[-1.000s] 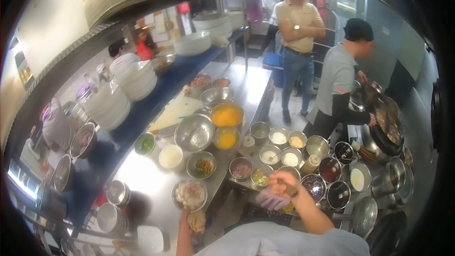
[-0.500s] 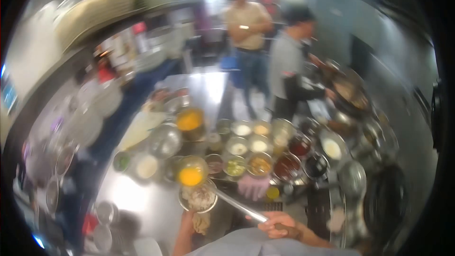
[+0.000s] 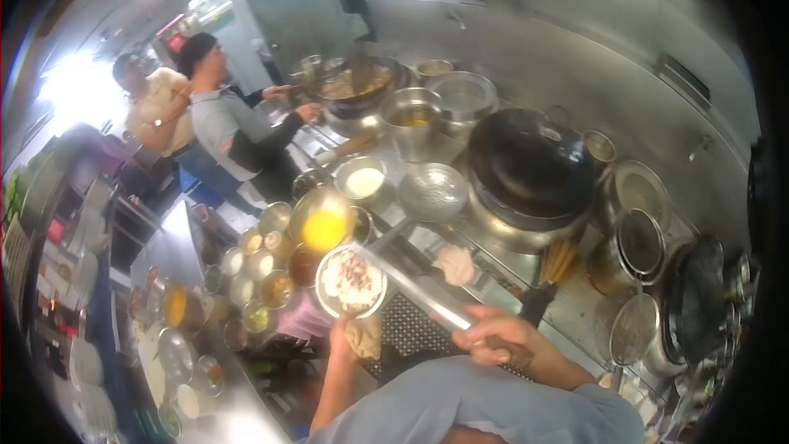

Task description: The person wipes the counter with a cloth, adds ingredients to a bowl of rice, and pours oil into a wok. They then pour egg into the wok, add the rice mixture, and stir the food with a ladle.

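Observation:
My right hand [image 3: 495, 334] is closed round the handle of a long metal ladle [image 3: 421, 291], whose scoop holds yellow liquid [image 3: 325, 228] that looks like beaten egg. In my left hand [image 3: 342, 334] is a bowl [image 3: 319, 294] filled with a pale, rice-like food [image 3: 353, 276] with brownish-pink bits. A tan cloth [image 3: 364, 337] hangs at that hand, just under the bowl. The scoop is just beyond the bowl's far rim, and the ladle handle passes over its right side. My left fingers are partly hidden by the bowl and cloth.
A large black wok [image 3: 530, 168] covers a burner ahead right. Nearby are a skimmer [image 3: 433, 191], a metal pot [image 3: 411, 127] and a pink cloth [image 3: 456, 265]. Ingredient containers [image 3: 261, 265] crowd the left. One co-worker [image 3: 226, 127] works at a far wok [image 3: 353, 86]; another person [image 3: 160, 107] stands behind.
My view has swung right, from the ingredient counter toward the stoves. The bowl and ladle have come along, still in my hands. The picture is sharper now.

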Demonstrator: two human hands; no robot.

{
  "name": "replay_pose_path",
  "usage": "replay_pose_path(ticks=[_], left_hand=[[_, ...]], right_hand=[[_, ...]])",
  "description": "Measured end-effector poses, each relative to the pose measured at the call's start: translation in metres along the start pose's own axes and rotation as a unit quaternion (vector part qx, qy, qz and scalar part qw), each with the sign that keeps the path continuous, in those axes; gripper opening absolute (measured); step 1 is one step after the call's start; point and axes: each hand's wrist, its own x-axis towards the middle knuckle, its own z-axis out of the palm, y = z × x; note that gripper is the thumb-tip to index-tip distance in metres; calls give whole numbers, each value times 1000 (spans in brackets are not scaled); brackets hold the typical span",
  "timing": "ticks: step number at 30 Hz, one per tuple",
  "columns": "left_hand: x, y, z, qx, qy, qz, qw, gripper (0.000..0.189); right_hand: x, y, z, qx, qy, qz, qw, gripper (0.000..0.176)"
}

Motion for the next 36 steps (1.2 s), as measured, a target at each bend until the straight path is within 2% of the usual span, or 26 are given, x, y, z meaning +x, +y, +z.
replay_pose_path(ticks=[1, 2, 3, 7, 9, 12, 14, 17, 20, 24, 27, 28, 31, 32, 33, 35, 36], left_hand=[[6, -9, 30, 10, -18, -13, 1000, 44], [5, -18, 59, 55, 10, 8, 998, 45], [12, -27, 70, 53, -11, -13, 998, 45], [44, -57, 75, 49, -97, -130, 986, 45], [52, -60, 82, 67, -120, -155, 978, 46], [57, -49, 87, 166, -127, -116, 971, 48], [52, -38, 96, 183, -139, -113, 967, 50], [59, -25, 94, 193, -140, -129, 963, 50], [66, 4, 90, 209, -132, -148, 958, 49], [87, 46, 74, 249, -156, -173, 940, 51], [125, 60, 53, 324, -128, -180, 920, 52], [128, 61, 54, 300, -148, -178, 926, 52], [148, 48, 27, 393, -167, -120, 896, 54], [124, 57, 55, 363, -163, -98, 912, 53], [122, 51, 60, 357, -145, -113, 916, 53], [114, 42, 60, 341, -100, -148, 923, 53], [114, 31, 52, 272, -113, -153, 943, 53]], right_hand=[[-18, -9, -7, 9, 25, -42, 999, 54], [-32, -17, -16, 9, 86, -74, 994, 56], [-44, -22, -26, 25, 89, -120, 988, 56], [-66, -40, -62, -71, 289, -268, 916, 50], [-71, -58, -86, -89, 317, -313, 891, 44], [-68, -85, -131, -132, 426, -316, 837, 39], [-66, -96, -169, -175, 478, -308, 804, 37], [-55, -105, -177, -188, 520, -293, 780, 43], [-19, -89, -160, -182, 568, -343, 726, 49], [11, -79, -135, -44, 504, -390, 769, 52], [18, -97, -173, 1, 460, -402, 792, 52], [35, -100, -172, -33, 522, -403, 751, 48], [82, -74, -141, -174, 672, -344, 632, 51], [79, -59, -146, -100, 598, -390, 693, 56], [67, -53, -155, -26, 512, -424, 747, 61], [39, -70, -176, 40, 466, -426, 775, 67], [38, -77, -184, 74, 443, -421, 788, 70]])
